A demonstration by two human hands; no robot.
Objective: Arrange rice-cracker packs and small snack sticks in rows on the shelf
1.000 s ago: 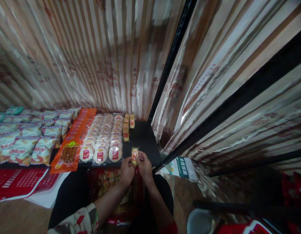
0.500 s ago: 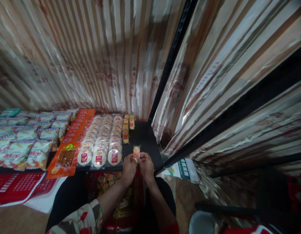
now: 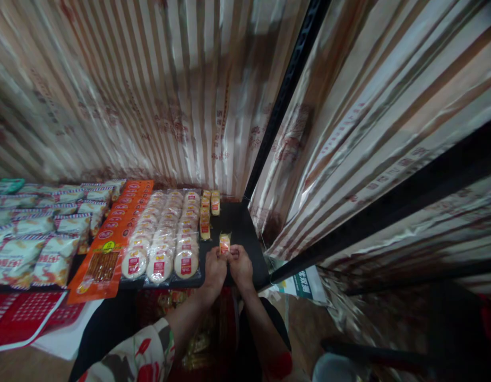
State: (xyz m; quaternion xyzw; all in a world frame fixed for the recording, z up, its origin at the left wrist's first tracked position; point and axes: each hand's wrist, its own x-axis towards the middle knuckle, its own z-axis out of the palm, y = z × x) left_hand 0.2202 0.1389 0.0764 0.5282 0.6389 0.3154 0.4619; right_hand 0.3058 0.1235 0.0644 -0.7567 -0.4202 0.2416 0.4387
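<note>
A small yellow snack packet [image 3: 225,242] in clear wrapping with a red and white label stands upright between my hands, above the black shelf [image 3: 236,225]. My left hand [image 3: 215,268] pinches its lower left side, and my right hand [image 3: 240,265] grips its lower right side. Just beyond, several like packets [image 3: 205,223] stand in a short row, with another row's packet [image 3: 215,204] at its right. Left of these lie rows of round wrapped crackers [image 3: 186,262]. In a red basket by my lap, more yellow packets [image 3: 195,350] show dimly.
An orange snack bag [image 3: 104,254] and several white snack bags [image 3: 56,257] fill the shelf's left. A black upright post [image 3: 285,101] rises at the back corner. Striped sheeting [image 3: 169,90] hangs behind. A red basket [image 3: 22,315] sits below left.
My hands and the held packet have moved slightly forward over the shelf. The camera view has shifted a little; the packets in the rows look unchanged.
</note>
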